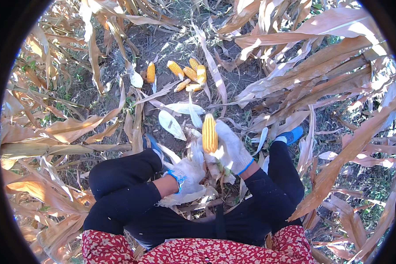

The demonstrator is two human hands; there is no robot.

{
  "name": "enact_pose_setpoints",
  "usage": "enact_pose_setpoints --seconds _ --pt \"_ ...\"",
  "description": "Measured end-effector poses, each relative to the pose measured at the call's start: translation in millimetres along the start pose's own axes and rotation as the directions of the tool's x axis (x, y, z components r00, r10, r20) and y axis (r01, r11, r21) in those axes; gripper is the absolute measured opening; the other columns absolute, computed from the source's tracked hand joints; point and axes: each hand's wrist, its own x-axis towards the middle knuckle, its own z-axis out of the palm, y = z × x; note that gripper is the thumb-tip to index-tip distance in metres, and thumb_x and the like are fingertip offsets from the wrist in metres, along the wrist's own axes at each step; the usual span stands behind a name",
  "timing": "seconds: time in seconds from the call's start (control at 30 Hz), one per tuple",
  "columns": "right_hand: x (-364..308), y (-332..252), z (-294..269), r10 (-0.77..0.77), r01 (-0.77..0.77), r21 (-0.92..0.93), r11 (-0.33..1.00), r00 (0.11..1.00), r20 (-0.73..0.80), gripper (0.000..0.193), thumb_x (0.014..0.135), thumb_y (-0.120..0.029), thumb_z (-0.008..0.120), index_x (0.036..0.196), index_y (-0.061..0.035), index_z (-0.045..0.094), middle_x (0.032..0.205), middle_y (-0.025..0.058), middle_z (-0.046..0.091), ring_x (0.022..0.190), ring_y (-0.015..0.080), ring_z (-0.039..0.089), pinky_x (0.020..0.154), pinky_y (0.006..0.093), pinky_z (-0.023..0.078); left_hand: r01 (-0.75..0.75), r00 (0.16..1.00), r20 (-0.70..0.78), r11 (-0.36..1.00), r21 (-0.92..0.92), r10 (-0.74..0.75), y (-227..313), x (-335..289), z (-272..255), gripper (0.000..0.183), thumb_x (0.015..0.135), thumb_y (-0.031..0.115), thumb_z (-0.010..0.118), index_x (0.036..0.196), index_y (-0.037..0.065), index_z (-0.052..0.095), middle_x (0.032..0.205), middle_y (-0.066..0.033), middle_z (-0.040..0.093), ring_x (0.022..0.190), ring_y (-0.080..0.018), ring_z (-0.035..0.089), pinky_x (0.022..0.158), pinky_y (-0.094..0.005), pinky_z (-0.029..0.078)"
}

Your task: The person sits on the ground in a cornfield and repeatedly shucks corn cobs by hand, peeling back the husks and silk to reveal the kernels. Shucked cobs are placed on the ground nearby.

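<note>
A yellow ear of corn (210, 135), bare of husk, stands nearly upright between my hands. My right hand (234, 149), in a white glove with a blue cuff, is closed around its lower part. Lower and to the left, my left hand (187, 175) wears a matching glove. Its fingers are closed on pale corn husk (195, 152), though they are partly hidden. Beyond my hands, several husked ears (191, 74) lie in a loose pile on the ground. Another ear (151, 72) rests apart from them, on the left.
Dry corn stalks and leaves (312, 70) crowd both sides. A long brown leaf (361, 154) slants past my right knee. Loose white husks (171, 124) lie between the pile and my hands. My bent legs (125, 171) frame the ground where I work.
</note>
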Motion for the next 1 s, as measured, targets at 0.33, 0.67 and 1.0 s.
enact_pose_setpoints --seconds 0.33,0.67,1.0 --pt "6 -37 -8 -0.1 0.139 0.126 0.982 0.955 -0.278 0.035 0.101 -0.028 0.06 0.126 -0.0038 0.057 0.111 0.0108 0.067 0.1 0.0256 0.068 0.088 0.0409 0.058 0.661 0.625 0.249 0.332 -0.673 -0.74 -124 -62 281 0.036 0.096 0.036 0.059 0.119 0.012 0.072 0.112 -0.0128 0.073 0.094 -0.0302 0.07 0.081 -0.0395 0.054" --pt "3 -18 -43 -0.17 0.111 -0.181 0.977 0.921 -0.352 0.022 0.1 -0.024 0.062 0.114 -0.0079 0.062 0.095 0.0055 0.069 0.081 0.0184 0.069 0.071 0.033 0.058 0.177 0.932 0.354 0.95 -0.259 -0.078 -3 -53 41 0.04 0.093 0.035 0.054 0.12 0.007 0.065 0.1 -0.0184 0.072 0.096 -0.036 0.07 0.088 -0.0441 0.053" --pt "-33 82 -139 -0.277 -0.135 -0.95 -0.282 0.959 -0.054 0.021 0.089 -0.023 0.066 0.103 -0.0083 0.064 0.103 0.0169 0.067 0.099 0.0364 0.065 0.084 0.0462 0.052 0.223 0.938 -0.275 0.974 0.021 -0.209 -46 -94 -102 0.034 0.093 0.033 0.059 0.115 0.008 0.065 0.09 -0.0183 0.07 0.087 -0.0373 0.07 0.079 -0.0461 0.055"
